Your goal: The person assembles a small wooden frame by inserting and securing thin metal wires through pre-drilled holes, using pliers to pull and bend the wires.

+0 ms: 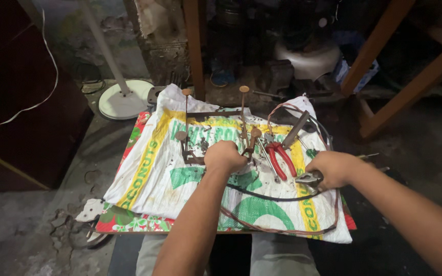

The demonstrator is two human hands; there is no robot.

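My left hand [224, 156] is closed in a fist around a rusty metal frame part [188, 148] lying on a white printed sack [154, 174]. Its thin rods [243, 115] stick up behind the fist. My right hand [332, 168] grips a grey metal plier-like tool [308, 179] at the sack's right edge. Red-handled pliers [281, 159] lie between the two hands. A black cable [272, 197] and a brown cord [282, 229] curve across the sack in front of my hands.
The sack covers a low floral-patterned board [129, 222]. A dark hammer-like tool [296, 129] lies at the back right. A white round stand base [124, 99] sits behind left, a dark cabinet [21, 102] at left, wooden legs [379, 46] at right.
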